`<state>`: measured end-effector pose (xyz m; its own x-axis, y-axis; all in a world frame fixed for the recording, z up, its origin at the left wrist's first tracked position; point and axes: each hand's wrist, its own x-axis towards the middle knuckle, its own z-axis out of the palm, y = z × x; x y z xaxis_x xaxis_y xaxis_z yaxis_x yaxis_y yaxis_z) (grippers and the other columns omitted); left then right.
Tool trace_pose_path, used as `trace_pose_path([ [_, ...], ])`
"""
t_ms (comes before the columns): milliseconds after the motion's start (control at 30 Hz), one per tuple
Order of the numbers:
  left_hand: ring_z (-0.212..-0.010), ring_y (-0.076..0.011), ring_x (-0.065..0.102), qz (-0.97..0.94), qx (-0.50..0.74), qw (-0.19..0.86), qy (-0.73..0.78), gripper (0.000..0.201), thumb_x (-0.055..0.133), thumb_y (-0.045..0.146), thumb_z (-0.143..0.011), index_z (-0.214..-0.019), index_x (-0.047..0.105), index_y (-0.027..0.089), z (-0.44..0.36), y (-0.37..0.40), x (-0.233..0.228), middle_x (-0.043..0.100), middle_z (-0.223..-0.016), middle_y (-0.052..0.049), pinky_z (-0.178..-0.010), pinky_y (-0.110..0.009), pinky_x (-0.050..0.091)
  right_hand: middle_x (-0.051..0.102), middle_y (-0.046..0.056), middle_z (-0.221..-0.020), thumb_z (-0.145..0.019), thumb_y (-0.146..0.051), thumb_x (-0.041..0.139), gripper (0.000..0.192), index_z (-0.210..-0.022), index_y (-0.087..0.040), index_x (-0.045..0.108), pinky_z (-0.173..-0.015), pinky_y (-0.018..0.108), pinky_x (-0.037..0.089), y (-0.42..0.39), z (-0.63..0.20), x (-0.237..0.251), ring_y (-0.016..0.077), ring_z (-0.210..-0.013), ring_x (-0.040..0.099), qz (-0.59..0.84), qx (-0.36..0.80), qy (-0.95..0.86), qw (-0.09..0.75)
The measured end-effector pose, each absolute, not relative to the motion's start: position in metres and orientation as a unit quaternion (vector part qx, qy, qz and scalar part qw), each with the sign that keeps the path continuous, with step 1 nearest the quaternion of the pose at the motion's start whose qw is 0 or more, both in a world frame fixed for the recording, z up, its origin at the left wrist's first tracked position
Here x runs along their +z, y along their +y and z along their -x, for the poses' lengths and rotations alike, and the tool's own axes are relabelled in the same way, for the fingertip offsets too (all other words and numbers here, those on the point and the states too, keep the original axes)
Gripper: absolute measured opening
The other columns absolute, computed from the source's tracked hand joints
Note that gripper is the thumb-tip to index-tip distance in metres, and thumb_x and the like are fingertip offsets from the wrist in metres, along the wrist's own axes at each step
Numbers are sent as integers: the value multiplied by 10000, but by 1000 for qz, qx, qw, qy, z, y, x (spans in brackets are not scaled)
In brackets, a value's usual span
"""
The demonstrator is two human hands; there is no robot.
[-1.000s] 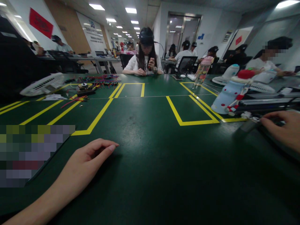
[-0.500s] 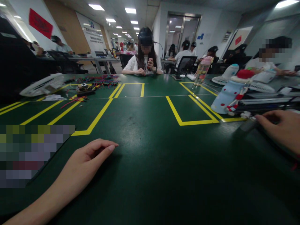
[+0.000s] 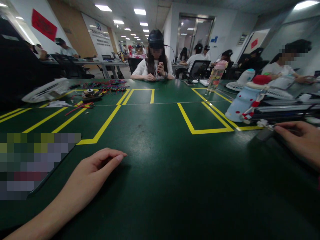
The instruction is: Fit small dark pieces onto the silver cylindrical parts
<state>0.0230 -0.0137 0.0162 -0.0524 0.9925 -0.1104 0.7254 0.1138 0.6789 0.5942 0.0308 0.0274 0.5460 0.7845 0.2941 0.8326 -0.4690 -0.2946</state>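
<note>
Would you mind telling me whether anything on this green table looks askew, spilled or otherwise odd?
One thing stands out: the white fan at the far left lies tipped face-up on the green table rather than standing. Loose coloured wires are scattered beside it. The left hand rests flat; the right hand touches a small, unclear object.

Dim indoor scene lit by rectangular ceiling panels toward twelve o'clock, which blow out white. The green table shows a soft sheen at centre and darkens toward six o'clock. Wide-angle distortion bends lines at three and nine o'clock. The right hand at three o'clock looks soft and smeared.
</note>
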Motion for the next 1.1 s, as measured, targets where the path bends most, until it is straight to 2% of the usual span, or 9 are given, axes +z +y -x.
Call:
trace_pose_path([
  [133, -992, -251, 638, -630, 236, 288, 681, 389, 511, 577, -839, -997, 680, 264, -24, -15, 16, 714, -1057, -8, -863, -334, 442, 610, 162, -1096, -612, -574, 698, 681, -1110, -150, 510, -696, 372, 508, 31, -587, 13, 262, -843, 635, 818, -84, -512, 250],
  [233, -1001, -253, 640, -634, 238, 279, 681, 384, 509, 572, -845, -989, 685, 263, -26, -14, 17, 719, -1063, -10, -876, -335, 445, 583, 155, -1114, -631, -547, 706, 639, -1100, -165, 498, -722, 411, 528, 25, -549, 9, 288, -882, 636, 761, -103, -566, 300],
  [367, -977, -261, 647, -638, 239, 276, 679, 389, 504, 574, -848, -990, 683, 259, -28, -14, 18, 724, -1047, -17, -878, -349, 454, 570, 12, -1123, -716, -491, 689, 483, -1120, -323, 485, -850, 428, 535, 2, -446, 12, 240, -984, 614, 547, 44, -742, 385],
  [500, -972, -266, 642, -636, 231, 277, 682, 404, 501, 598, -844, -1006, 674, 270, -23, -15, 15, 716, -1038, -22, -868, -363, 453, 595, -6, -1143, -787, -386, 659, 386, -1117, -341, 465, -852, 403, 527, -16, -350, 14, 185, -1001, 604, 373, 201, -840, 338],
  [633, -941, -251, 647, -638, 234, 279, 678, 394, 516, 594, -839, -1004, 681, 276, -17, -12, 11, 713, -1025, -18, -837, -348, 461, 599, 38, -1124, -805, -383, 642, 345, -1094, -281, 484, -826, 392, 517, -17, -323, 6, 176, -967, 603, 377, 278, -834, 290],
  [833, -842, -221, 617, -724, 229, 277, 588, 356, 543, 516, -867, -1129, 648, 300, -63, -13, 26, 670, -1016, -35, -666, -313, 483, 592, 41, -1153, -695, -401, 750, 689, -1260, -319, 363, -883, 418, 507, -12, -332, -13, 198, -1026, 610, 383, 361, -783, 332],
  [900, -872, -210, 605, -765, 262, 285, 515, 310, 557, 478, -871, -1122, 661, 329, -90, -14, 35, 647, -1051, -33, -694, -313, 493, 593, 42, -1160, -701, -398, 749, 675, -1254, -311, 373, -896, 418, 502, -11, -332, -15, 198, -1042, 608, 383, 375, -777, 329],
  [1000, -904, -206, 600, -785, 277, 307, 462, 204, 590, 419, -861, -990, 725, 336, -120, -13, 47, 640, -1000, -31, -770, -329, 492, 604, 31, -1145, -725, -398, 732, 592, -1213, -292, 416, -875, 387, 508, -10, -329, -12, 180, -1024, 612, 387, 384, -779, 311],
  [1100, -823, -188, 598, -765, 297, 319, 474, 164, 621, 400, -836, -851, 754, 304, -127, -8, 54, 633, -904, -17, -714, -315, 475, 613, 19, -1130, -728, -386, 723, 570, -1208, -278, 435, -854, 347, 505, -12, -329, -6, 157, -994, 609, 396, 370, -783, 306],
])
